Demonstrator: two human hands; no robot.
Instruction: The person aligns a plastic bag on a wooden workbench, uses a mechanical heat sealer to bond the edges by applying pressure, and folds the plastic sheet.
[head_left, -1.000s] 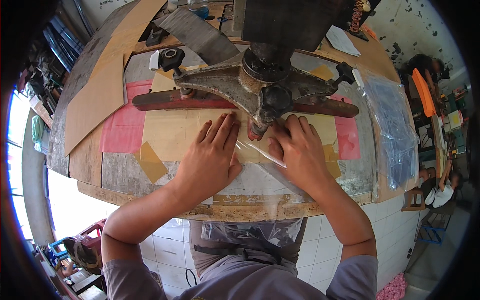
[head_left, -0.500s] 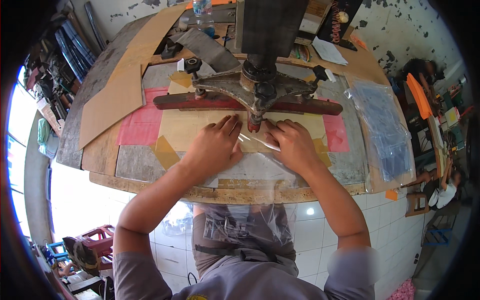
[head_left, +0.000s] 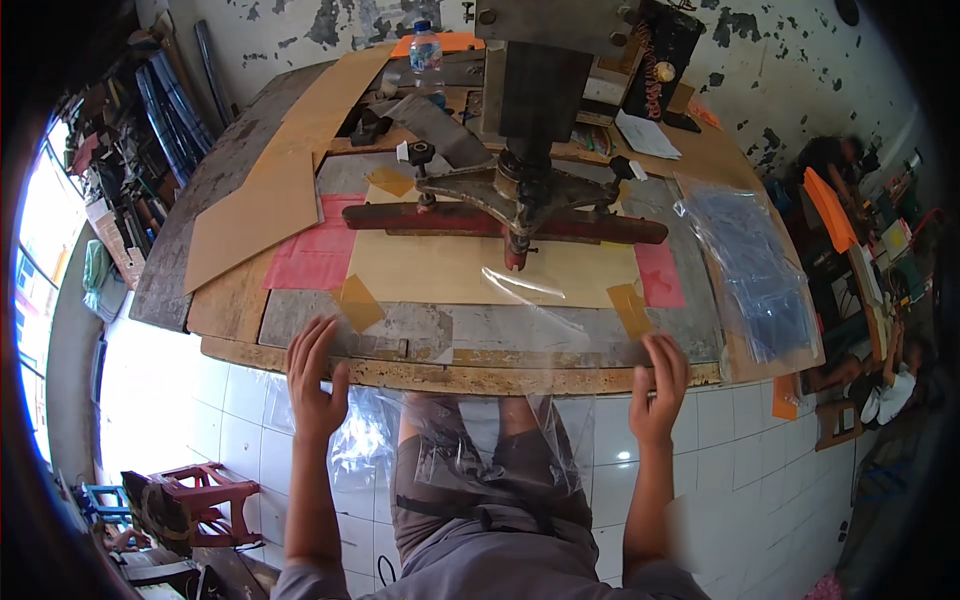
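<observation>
your left hand [head_left: 315, 375] and your right hand [head_left: 658, 388] both rest open and flat on the front edge of the workbench [head_left: 300, 345], at about 7 and 5 o'clock from the press [head_left: 520, 190], holding nothing. the clear plastic bag [head_left: 520, 300] lies under the press tip and hangs over the edge onto your lap, so it looks like you are between presses, and the next move needs both hands to gently take hold of the bag.

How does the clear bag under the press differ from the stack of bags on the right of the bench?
The clear bag is a single sheet, lying flat under the press and hanging over the bench's front edge; the stack of bags is a thick pile lying wholly on the bench. The clear bag looks nearly colourless; the stack looks bluish. Both are transparent plastic, and neither hand touches them.
</observation>
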